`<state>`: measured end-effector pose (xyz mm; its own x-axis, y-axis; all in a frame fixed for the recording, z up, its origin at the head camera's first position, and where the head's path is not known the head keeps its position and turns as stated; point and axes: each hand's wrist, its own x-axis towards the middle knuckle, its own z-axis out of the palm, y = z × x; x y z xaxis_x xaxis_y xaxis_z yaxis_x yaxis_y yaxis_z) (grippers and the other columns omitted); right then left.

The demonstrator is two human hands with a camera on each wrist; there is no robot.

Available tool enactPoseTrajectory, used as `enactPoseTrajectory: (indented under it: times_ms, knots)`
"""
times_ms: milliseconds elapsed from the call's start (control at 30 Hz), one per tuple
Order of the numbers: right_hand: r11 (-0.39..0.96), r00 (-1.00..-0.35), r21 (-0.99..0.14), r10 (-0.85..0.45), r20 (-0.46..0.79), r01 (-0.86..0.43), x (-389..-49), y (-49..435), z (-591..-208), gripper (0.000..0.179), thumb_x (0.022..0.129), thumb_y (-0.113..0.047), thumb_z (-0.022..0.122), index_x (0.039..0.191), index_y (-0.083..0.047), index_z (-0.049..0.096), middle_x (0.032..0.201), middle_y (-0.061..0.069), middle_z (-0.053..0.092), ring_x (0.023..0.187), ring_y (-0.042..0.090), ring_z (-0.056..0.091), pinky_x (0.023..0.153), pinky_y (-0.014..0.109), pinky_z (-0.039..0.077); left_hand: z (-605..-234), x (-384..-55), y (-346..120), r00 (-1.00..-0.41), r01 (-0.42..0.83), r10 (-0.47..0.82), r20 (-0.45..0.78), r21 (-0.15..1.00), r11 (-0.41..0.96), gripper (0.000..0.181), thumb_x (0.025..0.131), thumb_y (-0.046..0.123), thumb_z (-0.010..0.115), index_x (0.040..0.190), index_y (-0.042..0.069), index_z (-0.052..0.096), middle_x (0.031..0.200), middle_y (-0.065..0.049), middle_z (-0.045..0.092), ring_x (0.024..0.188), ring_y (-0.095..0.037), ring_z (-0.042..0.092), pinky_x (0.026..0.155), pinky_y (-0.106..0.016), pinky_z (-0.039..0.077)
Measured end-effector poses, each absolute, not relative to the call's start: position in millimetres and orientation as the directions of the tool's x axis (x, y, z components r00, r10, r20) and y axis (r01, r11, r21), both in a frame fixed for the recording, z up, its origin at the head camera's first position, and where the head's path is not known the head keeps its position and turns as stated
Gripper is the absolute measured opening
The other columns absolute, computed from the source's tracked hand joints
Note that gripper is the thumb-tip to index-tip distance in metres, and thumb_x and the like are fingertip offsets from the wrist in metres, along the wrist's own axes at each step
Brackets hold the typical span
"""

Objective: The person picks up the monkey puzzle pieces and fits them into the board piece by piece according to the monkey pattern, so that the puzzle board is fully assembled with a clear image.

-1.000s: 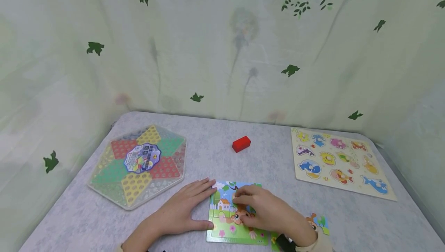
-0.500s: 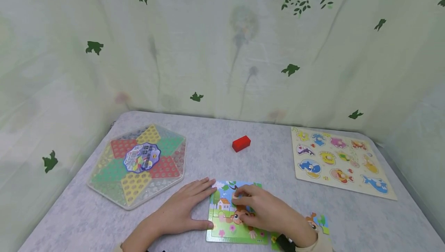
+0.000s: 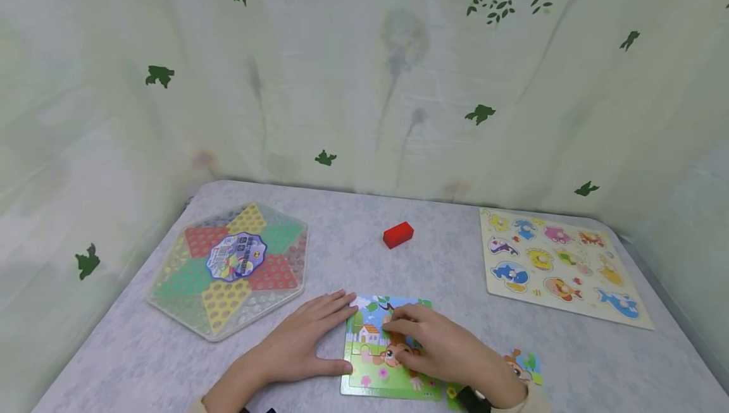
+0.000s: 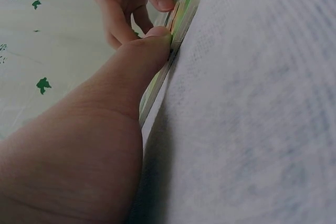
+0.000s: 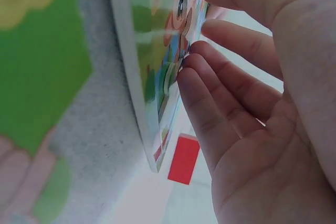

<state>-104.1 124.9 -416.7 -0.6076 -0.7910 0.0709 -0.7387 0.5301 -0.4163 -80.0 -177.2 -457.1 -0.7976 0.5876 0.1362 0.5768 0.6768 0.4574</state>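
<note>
Puzzle (image 3: 370, 343): flat on the table (image 3: 342, 248), between the left hand (image 3: 307, 343) and the right hand (image 3: 441, 343); the left hand is at its left edge, the right hand over its right half.
Left hand: fingers straight, thumb spread well apart from them; fingertips at the puzzle's upper left corner, thumb tip touching the left edge lower down.
Right hand: fingers and thumb bent, thumb tip apart from the fingertips, all set around the monkey's face on the puzzle; whether they pinch anything, I cannot tell.
Loose picture (image 3: 525, 365): right of the puzzle, partly hidden by the right wrist; whether it is 1 piece or more is unclear.
Red block (image 3: 398, 234): beyond the puzzle, well apart from the 2 hands.
Checkers (image 3: 222, 302): hexagonal, left of the puzzle, near the left hand.
Animal board (image 3: 536, 280): far right, well apart from the right hand.
Curtain (image 3: 319, 52): behind the table, pale green.
</note>
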Motion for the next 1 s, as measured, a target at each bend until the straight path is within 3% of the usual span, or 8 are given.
enactPoseTrajectory:
  times_ms: [200, 467, 733, 1000]
  knots:
    - [0.558, -0.637, -0.421, -0.768, 0.063, -0.715, -99, 137, -415, 0.031, 0.098, -0.030, 0.072, 0.128, -0.023, 0.073, 0.129, -0.009, 0.064, 0.118, 0.010, 0.059, 0.097, 0.031, 0.057, -455, -81, -177, -0.794, 0.580, 0.593, 0.133, 0.458, 0.674, 0.089, 0.088, 0.073, 0.063, 0.156, 0.019, 0.047, 0.167, 0.003, 0.035, 0.156, -0.022, 0.029, 0.124, -0.050, 0.031]
    - [0.560, -0.652, -0.394, -0.743, 0.150, -0.729, -91, 154, -416, 0.029, 0.096, -0.026, 0.075, 0.125, -0.029, 0.074, 0.122, -0.015, 0.063, 0.112, 0.008, 0.058, 0.091, 0.029, 0.057, -456, -80, -177, -0.795, 0.581, 0.590, 0.139, 0.453, 0.676, 0.090, 0.088, 0.075, 0.062, 0.156, 0.018, 0.048, 0.167, 0.003, 0.036, 0.156, -0.022, 0.030, 0.124, -0.050, 0.031]
    - [0.625, -0.724, -0.424, -0.680, 0.119, -0.656, -80, 170, -412, 0.043, 0.095, -0.023, 0.075, 0.136, -0.031, 0.066, 0.131, -0.015, 0.059, 0.119, 0.010, 0.058, 0.094, 0.032, 0.058, -458, -80, -178, -0.799, 0.575, 0.586, 0.133, 0.455, 0.680, 0.090, 0.087, 0.076, 0.061, 0.156, 0.019, 0.048, 0.167, 0.004, 0.036, 0.156, -0.022, 0.030, 0.124, -0.051, 0.031]
    - [0.710, -0.812, -0.479, -0.583, 0.009, -0.515, -69, 185, -411, 0.043, 0.100, -0.038, 0.069, 0.142, -0.035, 0.061, 0.134, -0.020, 0.054, 0.121, 0.006, 0.055, 0.098, 0.033, 0.057, -457, -80, -178, -0.801, 0.568, 0.586, 0.121, 0.463, 0.681, 0.090, 0.087, 0.075, 0.062, 0.156, 0.020, 0.047, 0.167, 0.005, 0.035, 0.156, -0.022, 0.030, 0.124, -0.051, 0.031]
